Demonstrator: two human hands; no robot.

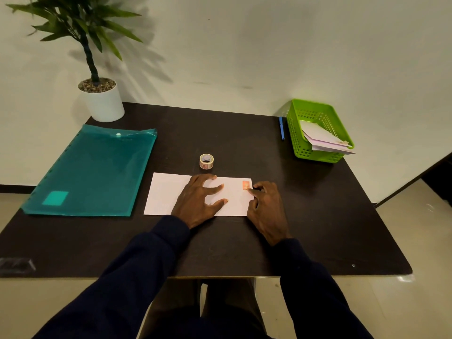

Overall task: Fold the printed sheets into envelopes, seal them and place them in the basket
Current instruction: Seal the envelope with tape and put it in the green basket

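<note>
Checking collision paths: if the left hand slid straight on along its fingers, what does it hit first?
Likely the orange sticker on the envelope, then the right hand at its edge. The left hand lies flat, so all sit level.

Dark table (244, 245), holding:
- White envelope (166, 194), centre, lying flat; left hand (198, 201) spread on it, right hand (266, 211) at its right edge, one fingertip on an orange sticker (246, 185).
- Tape roll (206, 161), just behind the envelope.
- Teal folder (97, 172), left.
- Potted plant (104, 102), far left corner.
- Green basket (297, 140), far right, containing folded envelopes (320, 137).
- Blue pen (281, 128), beside the basket.
</note>
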